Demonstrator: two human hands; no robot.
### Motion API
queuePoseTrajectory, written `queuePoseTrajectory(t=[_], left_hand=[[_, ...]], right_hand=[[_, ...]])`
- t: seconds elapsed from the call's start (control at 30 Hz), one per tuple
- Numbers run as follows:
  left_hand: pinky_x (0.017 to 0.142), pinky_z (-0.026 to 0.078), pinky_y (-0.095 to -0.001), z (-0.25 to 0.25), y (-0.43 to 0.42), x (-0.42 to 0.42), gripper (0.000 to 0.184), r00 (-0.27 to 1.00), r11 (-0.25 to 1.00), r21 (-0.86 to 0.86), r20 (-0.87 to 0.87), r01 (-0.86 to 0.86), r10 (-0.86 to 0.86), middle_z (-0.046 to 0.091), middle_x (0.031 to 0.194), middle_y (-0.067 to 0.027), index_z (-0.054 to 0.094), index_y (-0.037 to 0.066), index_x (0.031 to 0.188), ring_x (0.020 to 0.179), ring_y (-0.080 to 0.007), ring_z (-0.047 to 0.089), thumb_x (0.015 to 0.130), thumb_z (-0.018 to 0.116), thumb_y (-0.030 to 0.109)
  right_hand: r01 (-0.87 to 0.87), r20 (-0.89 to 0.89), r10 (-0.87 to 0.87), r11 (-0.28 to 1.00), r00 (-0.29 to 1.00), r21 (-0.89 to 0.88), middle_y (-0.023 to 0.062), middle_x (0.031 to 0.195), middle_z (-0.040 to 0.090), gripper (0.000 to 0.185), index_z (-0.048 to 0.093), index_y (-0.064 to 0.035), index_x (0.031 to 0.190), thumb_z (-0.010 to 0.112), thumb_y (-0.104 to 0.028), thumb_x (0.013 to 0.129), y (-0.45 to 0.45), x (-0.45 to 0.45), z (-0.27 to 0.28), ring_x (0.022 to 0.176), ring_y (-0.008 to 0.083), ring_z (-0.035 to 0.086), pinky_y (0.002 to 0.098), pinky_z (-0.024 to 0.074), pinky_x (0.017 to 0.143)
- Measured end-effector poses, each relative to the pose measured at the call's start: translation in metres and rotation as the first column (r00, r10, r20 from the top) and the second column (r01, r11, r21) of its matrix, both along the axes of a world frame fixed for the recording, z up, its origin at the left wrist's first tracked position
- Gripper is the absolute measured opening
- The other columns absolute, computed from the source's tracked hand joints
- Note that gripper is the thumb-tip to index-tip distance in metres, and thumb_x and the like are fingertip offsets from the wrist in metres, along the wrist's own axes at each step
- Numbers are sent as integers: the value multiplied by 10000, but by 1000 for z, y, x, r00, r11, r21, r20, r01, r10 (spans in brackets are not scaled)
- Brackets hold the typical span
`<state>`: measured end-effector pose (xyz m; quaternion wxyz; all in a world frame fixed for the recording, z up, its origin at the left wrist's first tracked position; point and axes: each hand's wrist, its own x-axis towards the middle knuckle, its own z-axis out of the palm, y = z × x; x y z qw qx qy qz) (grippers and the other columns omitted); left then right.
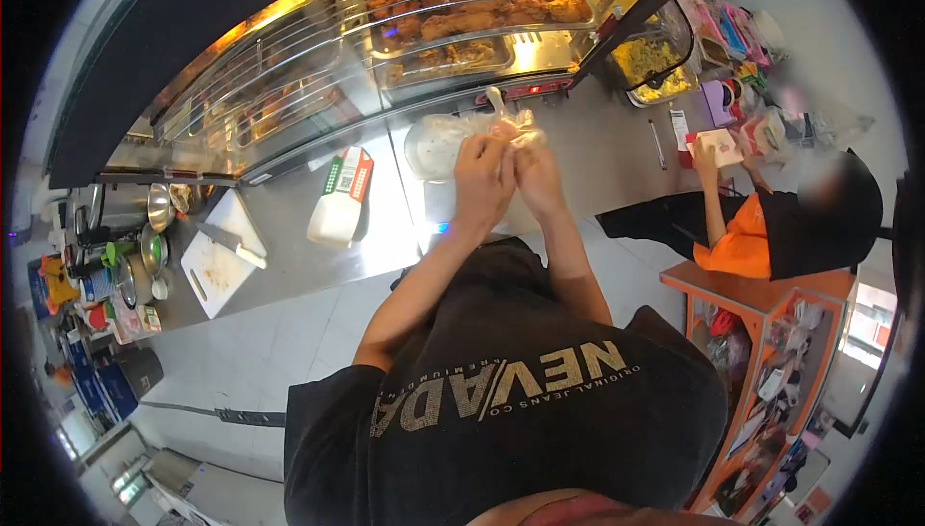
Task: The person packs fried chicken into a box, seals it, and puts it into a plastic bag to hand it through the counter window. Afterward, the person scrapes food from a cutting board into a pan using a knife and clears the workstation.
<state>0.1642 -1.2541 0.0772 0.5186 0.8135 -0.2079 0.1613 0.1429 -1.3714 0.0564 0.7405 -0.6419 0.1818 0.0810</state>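
On the steel counter point(597, 155), before a lit food case point(462, 20), a plastic bag point(436, 146) is pinched at its bunched top by the left hand point(485, 171) and right hand point(536, 177), fingers curled nearly closed.

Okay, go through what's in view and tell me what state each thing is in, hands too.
Left hand: fingers closed on clear plastic.
Right hand: fingers closed on it too.
Clear plastic: bunched; tied or not, can't tell.
Knife: lying on the board.
Cutting board: flat, stained.
Red-green-white package: on the counter; sealed or not, unclear.
Fried food: behind the wire rack.
Red display: lit.
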Motion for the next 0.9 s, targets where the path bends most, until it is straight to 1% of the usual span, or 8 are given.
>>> queuePoseTrajectory(t=[0.07, 0.17, 0.33, 0.43, 0.53, 0.63, 0.77, 0.9], left_hand=[[749, 477, -426, -1, -9, -6, 201, 992, 997, -71, -125, 16, -25, 583, 877, -147, 668, -7, 1030, 849, -344, 580, 835, 677, 43], [731, 485, -417, 3, -29, -14, 221, 992, 986, 113, -44, 126, -122, 589, 870, -141, 672, 3, 1043, 839, -347, 584, 823, 674, 26], [781, 467, -428, 57, -47, -49, 249, 934, 914, 245, 76, 322, -350, 583, 921, -127, 659, 33, 1052, 873, -335, 578, 806, 689, 12], [810, 453, -437, 48, -53, -55, 252, 991, 983, 154, 74, 95, -108, 570, 972, -135, 649, 44, 1048, 884, -335, 570, 804, 707, 28], [791, 471, -430, 30, -65, -39, 260, 997, 985, 165, 71, -40, 29, 564, 1008, -159, 635, 21, 1037, 885, -336, 573, 797, 730, 45], [771, 491, -419, 7, -76, -32, 249, 991, 975, 202, 82, 88, -106, 583, 991, -156, 636, 5, 1034, 888, -333, 587, 803, 723, 34], [769, 504, -406, -4, -81, -43, 215, 966, 958, 188, 98, 219, -240, 611, 958, -149, 654, -2, 1026, 890, -332, 609, 819, 707, 11], [765, 513, -398, 13, -58, -51, 159, 988, 981, 111, -22, 156, -155, 637, 936, -154, 677, -1, 985, 884, -325, 625, 830, 710, 11]], right_hand=[[-275, 27, 349, 780, 937, -562, 172, 1292, 621, 402, 518, -41, 1379, 492, -184, 1004, -18, -9, -7, 1221, 342, 578, 421, 466, 1011], [-66, 341, 510, 623, 790, -780, 162, 1280, 617, 455, 498, -49, 1404, 525, -190, 973, -49, -7, -20, 1226, 328, 571, 411, 455, 1028], [-145, 531, 110, 989, 840, 25, 160, 1421, 492, 631, 351, -78, 1507, 511, -400, 988, -67, 19, -39, 1304, 306, 499, 426, 432, 1060], [-218, 342, 14, 794, 940, 567, 165, 1554, 350, 841, 208, -156, 1583, 379, -691, 957, -74, 28, -11, 1369, 378, 423, 521, 416, 1070], [-308, 330, -3, 354, 944, 883, 164, 1609, 241, 819, 188, -228, 1587, 312, -728, 950, -74, 22, -2, 1379, 483, 368, 638, 394, 1044], [-301, 320, -20, 290, 947, 909, 159, 1632, 173, 758, 170, -283, 1587, 264, -711, 968, -72, 18, 3, 1372, 563, 316, 722, 370, 1009], [-277, 345, -274, 259, 898, 925, 160, 1597, 246, 586, 274, -205, 1547, 268, -523, 1055, -86, 38, -31, 1395, 434, 341, 701, 321, 1071], [418, 540, -650, 759, 534, 500, 193, 1503, 369, 512, 414, -40, 1416, 461, -384, 1039, -97, 95, 1, 1418, 384, 302, 563, 330, 1122]])
